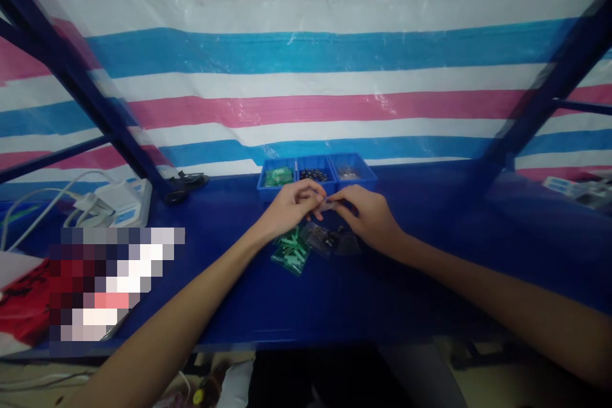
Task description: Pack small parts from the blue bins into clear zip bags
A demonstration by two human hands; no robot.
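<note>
My left hand (291, 207) and my right hand (366, 215) meet over the middle of the blue table (430, 255), fingers pinched together on a small pale part (329, 204) held between them; I cannot make out what it is. Just under the hands lie clear bags: one with green pieces (291, 252) and one with dark pieces (329, 239). Behind the hands stand three small blue bins: one with green parts (278, 177), one with black parts (314, 174), one with pale parts (349, 173).
A pink, white and blue striped tarp (306, 76) hangs behind the table. Dark blue frame bars (81, 76) slant at left and right. A white power strip with cables (119, 203) and black scissors (186, 182) lie at left; red cloth (23, 306) sits at the near-left edge.
</note>
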